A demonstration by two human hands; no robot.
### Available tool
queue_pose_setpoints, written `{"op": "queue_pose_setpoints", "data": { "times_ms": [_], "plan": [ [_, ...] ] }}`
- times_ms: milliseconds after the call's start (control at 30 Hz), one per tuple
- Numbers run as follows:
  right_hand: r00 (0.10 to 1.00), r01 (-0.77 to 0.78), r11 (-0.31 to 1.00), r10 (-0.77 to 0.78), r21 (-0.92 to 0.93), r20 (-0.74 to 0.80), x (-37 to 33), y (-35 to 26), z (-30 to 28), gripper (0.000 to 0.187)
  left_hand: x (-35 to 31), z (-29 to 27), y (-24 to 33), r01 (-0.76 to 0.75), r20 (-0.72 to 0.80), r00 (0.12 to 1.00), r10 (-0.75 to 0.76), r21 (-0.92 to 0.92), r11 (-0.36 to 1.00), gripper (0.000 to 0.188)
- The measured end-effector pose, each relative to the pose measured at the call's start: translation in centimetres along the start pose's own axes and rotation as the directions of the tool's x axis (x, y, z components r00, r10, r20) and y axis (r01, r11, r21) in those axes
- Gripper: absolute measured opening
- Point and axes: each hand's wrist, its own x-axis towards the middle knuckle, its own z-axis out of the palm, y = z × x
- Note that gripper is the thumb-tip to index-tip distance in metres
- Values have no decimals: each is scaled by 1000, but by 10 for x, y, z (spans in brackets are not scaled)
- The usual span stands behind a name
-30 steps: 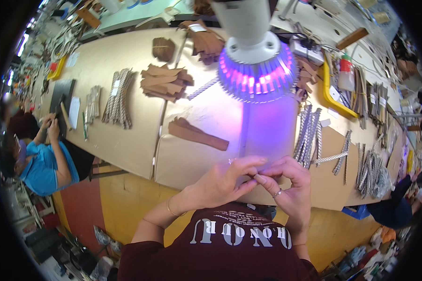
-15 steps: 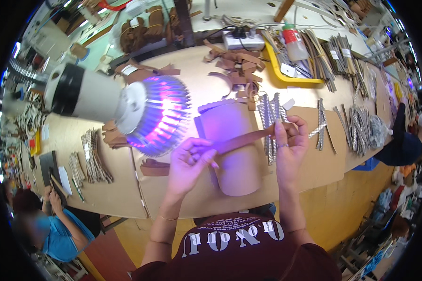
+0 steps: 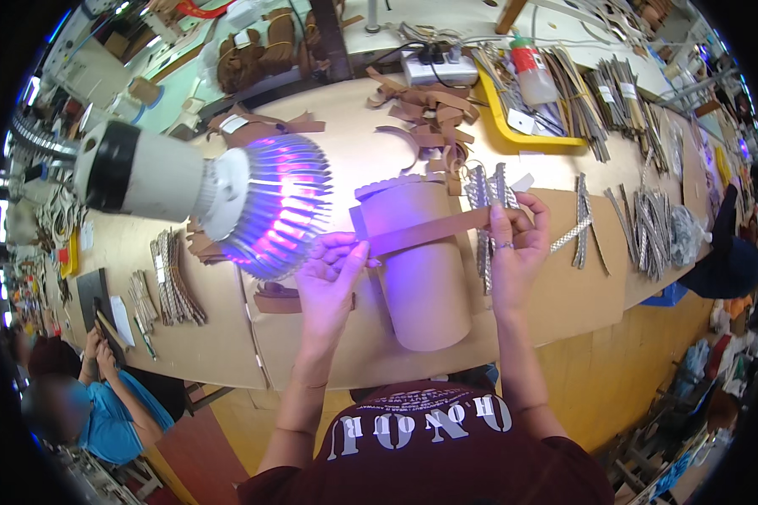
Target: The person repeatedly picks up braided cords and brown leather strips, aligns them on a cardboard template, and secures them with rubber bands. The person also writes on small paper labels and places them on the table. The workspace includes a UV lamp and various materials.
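Right now, your 2 hands hold a brown strip (image 3: 434, 234) taut across the middle of the table, above a rounded tan form (image 3: 428, 311); whether the strip touches its surface you cannot tell. Your left hand (image 3: 333, 268) pinches the left end between thumb and fingers; your right hand (image 3: 518, 240) grips the right end, thumb on top.

Just left of your left hand stands the lamp (image 3: 278, 210), glowing purple and pink, its finned head hiding part of the table (image 3: 189, 358) and some brown pieces beneath. Near your left wrist, more brown pieces (image 3: 278, 301) lie partly covered by that hand.

Behind your right hand, silver braided strips (image 3: 478, 189) lie partly hidden. Further right, a cardboard sheet (image 3: 594, 290) bears more braided strips, with a silver bundle (image 3: 648, 227) and a clear plastic bag (image 3: 686, 231) beyond.

On the far side, you face a heap of brown scraps (image 3: 446, 126), a white power strip (image 3: 434, 71) and a yellow tray (image 3: 547, 146) with a red-labelled bottle (image 3: 535, 80). To the far left, 1 co-worker in blue (image 3: 109, 433) sits by a dark block (image 3: 93, 295), beyond a braided bundle (image 3: 174, 278).
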Motion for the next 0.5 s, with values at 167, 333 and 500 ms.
{"op": "queue_pose_setpoints", "data": {
  "times_ms": [167,333,500],
  "plan": [
    [999,4,981,4,-194,43,-9,17,-8,30,-4,1,-16,67,-40,997,-66,15,998,20],
    [996,51,920,-17,-388,90,-24,36,-12,32,-18,-9,-40,-279,-99,921,376,506,816,17],
    [988,149,919,-125,-365,89,-25,7,-21,22,-57,-57,-50,-394,81,789,609,827,400,20]
  ]
}}
